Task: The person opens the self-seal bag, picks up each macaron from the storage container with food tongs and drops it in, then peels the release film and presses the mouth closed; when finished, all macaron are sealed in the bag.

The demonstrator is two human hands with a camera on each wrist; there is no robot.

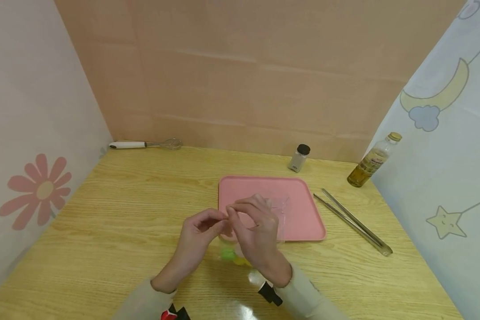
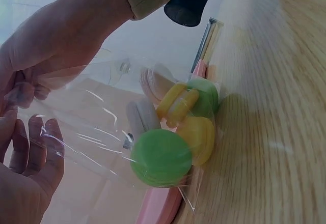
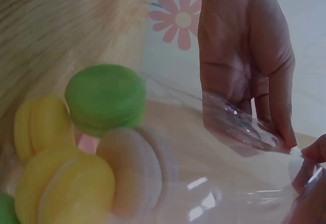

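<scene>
A clear plastic bag (image 2: 97, 132) hangs upright from both hands, its lower end at the wooden table. Several macarons sit in its bottom, among them a green macaron (image 2: 161, 158), a yellow macaron (image 3: 66, 186) and a pale macaron (image 3: 130, 173). My left hand (image 1: 196, 238) pinches the bag's top edge between thumb and fingertips. Close beside it, my right hand (image 1: 260, 229) pinches the same edge, and the fingertips of both hands nearly meet. In the head view the hands hide part of the bag and the macarons.
Behind the hands lies a pink tray (image 1: 304, 213) with a clear plastic item (image 1: 281, 209) on it. Metal tongs (image 1: 354, 222) lie to its right. A black-capped shaker (image 1: 299, 158), an oil bottle (image 1: 370, 164) and a whisk (image 1: 144, 144) are along the back.
</scene>
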